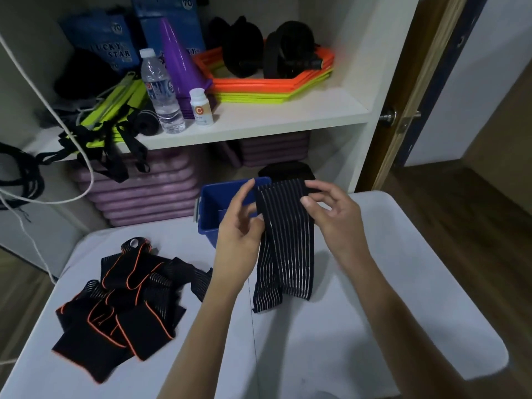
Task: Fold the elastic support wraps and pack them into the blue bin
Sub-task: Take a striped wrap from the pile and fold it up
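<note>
Ribbed striped elastic wrap (pixel 283 240), pinched by both hands, boxy blue bin (pixel 211 203)

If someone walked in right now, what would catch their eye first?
First, the striped black wrap held up over the white table, the left hand and right hand gripping its top, just in front of the blue bin. Next, the heap of orange-trimmed wraps at the table's left.
</note>
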